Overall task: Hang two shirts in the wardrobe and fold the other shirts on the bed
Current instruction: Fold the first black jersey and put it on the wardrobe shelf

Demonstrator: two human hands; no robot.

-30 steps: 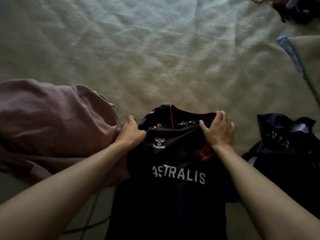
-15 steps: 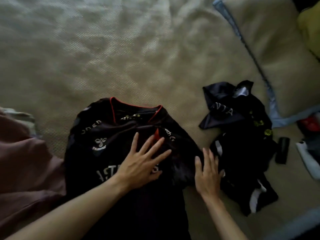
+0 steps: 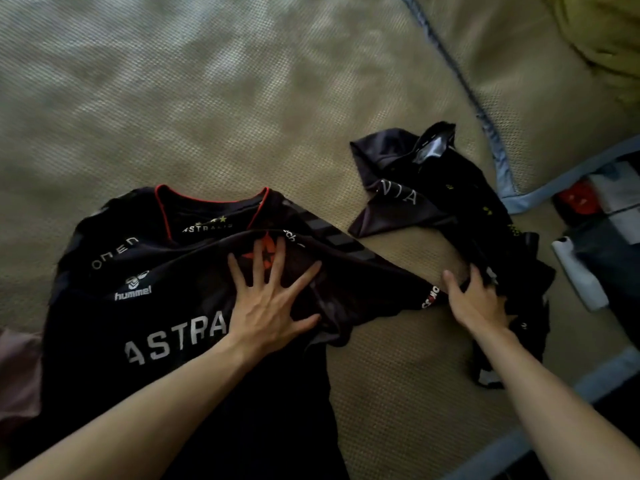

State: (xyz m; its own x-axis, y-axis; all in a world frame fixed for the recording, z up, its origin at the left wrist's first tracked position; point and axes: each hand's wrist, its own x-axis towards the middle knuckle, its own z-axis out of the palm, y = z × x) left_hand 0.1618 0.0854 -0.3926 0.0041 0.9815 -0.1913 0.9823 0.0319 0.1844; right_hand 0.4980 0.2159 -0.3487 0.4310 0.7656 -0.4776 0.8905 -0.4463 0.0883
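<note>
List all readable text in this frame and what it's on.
"ASTRA", rest hidden by the left hand: chest of the black jersey
"hummel": jersey chest, under a logo
"ASTRALIS": inside the jersey collar, small
"OPEN": jersey shoulder, faint
Red and white sleeve-cuff print near the right hand: too blurred
"NIA", partial: crumpled dark shirt

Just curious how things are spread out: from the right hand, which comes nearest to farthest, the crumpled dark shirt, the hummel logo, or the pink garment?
From the right hand:
1. Crumpled dark shirt, touching its fingers, right side.
2. Hummel logo, on the spread jersey's chest, left of centre.
3. Pink garment, at the far left edge.
</note>
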